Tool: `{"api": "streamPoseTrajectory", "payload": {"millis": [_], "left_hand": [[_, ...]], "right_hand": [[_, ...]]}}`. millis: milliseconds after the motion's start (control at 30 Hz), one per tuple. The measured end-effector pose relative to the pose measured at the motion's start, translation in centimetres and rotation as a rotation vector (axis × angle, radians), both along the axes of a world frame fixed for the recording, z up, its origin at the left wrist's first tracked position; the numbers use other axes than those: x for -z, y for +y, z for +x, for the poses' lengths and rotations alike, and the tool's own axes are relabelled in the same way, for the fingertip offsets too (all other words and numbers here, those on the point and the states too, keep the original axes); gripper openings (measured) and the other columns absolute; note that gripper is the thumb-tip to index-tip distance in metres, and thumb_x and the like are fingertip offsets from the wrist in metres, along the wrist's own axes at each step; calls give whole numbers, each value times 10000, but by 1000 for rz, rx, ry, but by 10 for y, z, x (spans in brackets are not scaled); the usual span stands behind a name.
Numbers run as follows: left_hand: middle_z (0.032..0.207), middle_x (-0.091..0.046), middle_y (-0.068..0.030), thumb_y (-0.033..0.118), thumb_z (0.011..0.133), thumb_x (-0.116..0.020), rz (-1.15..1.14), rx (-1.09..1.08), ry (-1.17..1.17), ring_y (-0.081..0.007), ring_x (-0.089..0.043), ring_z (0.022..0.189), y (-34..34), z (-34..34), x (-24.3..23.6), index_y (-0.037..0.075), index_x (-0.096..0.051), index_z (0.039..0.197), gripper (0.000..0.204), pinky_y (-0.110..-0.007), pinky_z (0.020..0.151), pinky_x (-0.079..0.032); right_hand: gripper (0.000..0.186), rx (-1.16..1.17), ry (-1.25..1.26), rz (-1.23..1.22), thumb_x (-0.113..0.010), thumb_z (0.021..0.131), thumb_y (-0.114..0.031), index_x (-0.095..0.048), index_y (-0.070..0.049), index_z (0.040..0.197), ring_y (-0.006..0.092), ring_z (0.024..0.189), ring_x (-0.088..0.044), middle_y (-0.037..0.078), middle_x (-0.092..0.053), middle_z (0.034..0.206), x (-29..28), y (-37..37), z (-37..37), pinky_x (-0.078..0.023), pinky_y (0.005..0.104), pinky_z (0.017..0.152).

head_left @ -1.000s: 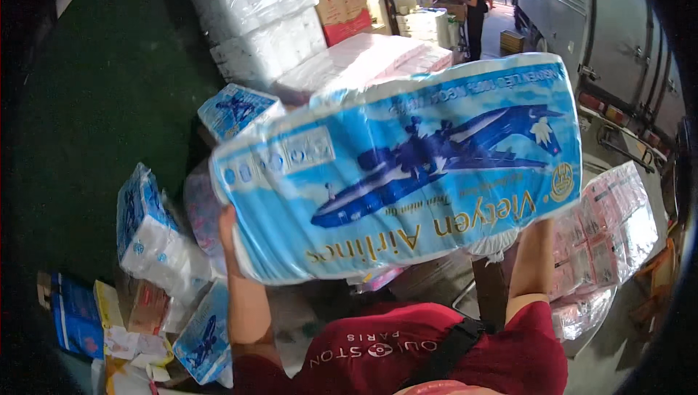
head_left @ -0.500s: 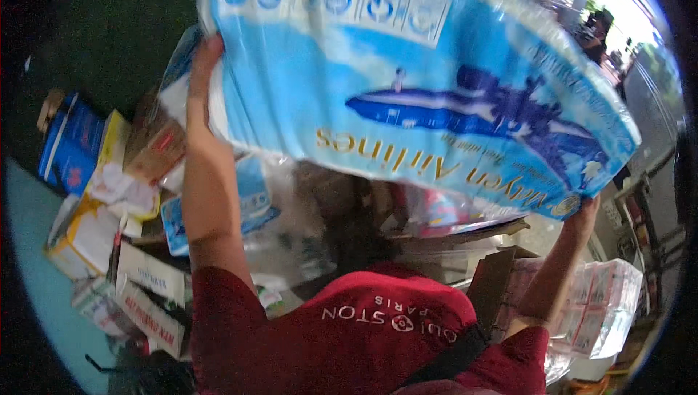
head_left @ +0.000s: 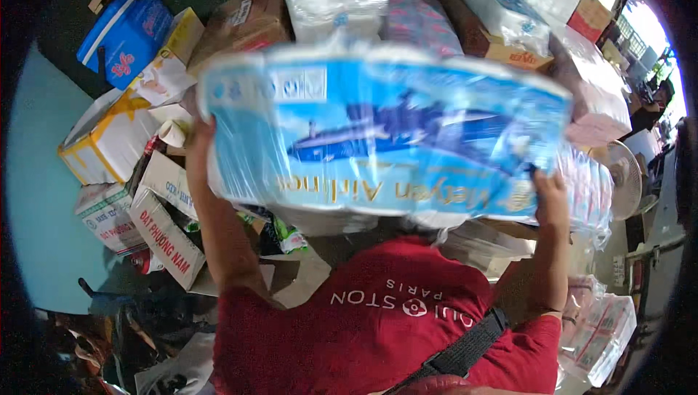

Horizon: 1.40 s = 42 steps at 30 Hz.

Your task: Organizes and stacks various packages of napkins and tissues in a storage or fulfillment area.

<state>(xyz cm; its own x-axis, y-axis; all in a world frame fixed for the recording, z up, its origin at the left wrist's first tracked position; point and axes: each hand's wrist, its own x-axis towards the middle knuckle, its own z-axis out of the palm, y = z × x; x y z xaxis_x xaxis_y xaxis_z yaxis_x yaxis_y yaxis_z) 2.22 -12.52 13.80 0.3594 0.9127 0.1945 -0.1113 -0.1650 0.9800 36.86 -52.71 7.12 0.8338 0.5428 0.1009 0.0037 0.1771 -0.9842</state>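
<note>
Held up between my two hands is a large plastic-wrapped blue pack (head_left: 407, 133), apparently of paper tissue, with an airplane printed on its broad face. It is blurred by motion. My left hand (head_left: 202, 137) grips its left end, the fingers mostly hidden behind the edge. At the lower right corner my right hand (head_left: 550, 190) is closed on the wrap, fingers bent over it. Behind it stands a similar white-and-blue wrapped pack (head_left: 337, 6), and another wrapped pack (head_left: 498, 2) lies farther right.
Brown cartons (head_left: 243, 23), a blue cooler box (head_left: 125, 31) and a yellow-and-white box (head_left: 109, 139) crowd the left. Flattened white cartons (head_left: 166, 239) lie nearer. Pink wrapped bundles (head_left: 585, 188), a fan (head_left: 622, 177) and more wrapped packs (head_left: 598, 333) are on the right.
The blue pack has come down and nearer my chest, and now lies more level. My view has shifted, showing the stacked packs behind. Both hands keep their hold.
</note>
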Motion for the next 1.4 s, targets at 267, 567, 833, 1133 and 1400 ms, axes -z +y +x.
{"api": "streamPoseTrajectory", "payload": {"millis": [267, 567, 833, 1133, 1400], "left_hand": [[1040, -577, -57, 355, 877, -553, -182, 200, 215, -146, -543, 928, 121, -134, 119, 22, -525, 1177, 449, -274, 803, -445], [1189, -519, -77, 357, 847, -546, 1081, -404, 577, -209, -501, 1039, 333, -232, 51, 90, -492, 1223, 465, -348, 884, -396], [1430, -231, -216, 473, 850, -488, 513, 371, 1068, -360, -226, 1320, 129, 25, 115, 110, -275, 1393, 687, -490, 1045, -234], [1460, -71, -251, 702, 658, -568, 527, 47, 1272, -546, -25, 1296, 101, 92, 100, 320, -283, 1389, 873, -777, 864, -121], [1393, -262, -277, 662, 665, -608, 595, 4, 1150, -509, -171, 1289, 103, 92, 107, 262, -388, 1345, 820, -707, 944, -166]], "right_hand": [[381, -604, 316, -215, -601, 864, -186, -504, 25, 1166, 167, 946, -571, 99, -587, 1069, 44, 143, -87, -462, 323, 849], [755, -21, -493, -345, -579, 840, -467, -332, 102, 1271, 254, 1049, -536, 252, -529, 1144, 17, 315, -93, -460, 358, 842], [840, -249, -404, -242, -531, 826, -556, -295, 93, 1304, 369, 1147, -465, 311, -432, 1252, 19, 266, -94, -428, 396, 892], [678, -586, -813, -453, -580, 819, -474, -420, 47, 1223, 365, 1136, -456, 238, -464, 1223, -11, 187, -76, -375, 410, 942], [769, -580, -1071, -525, -617, 791, -451, -296, -9, 1333, 405, 1208, -378, 281, -295, 1356, -67, 77, -23, -342, 422, 992]]}}
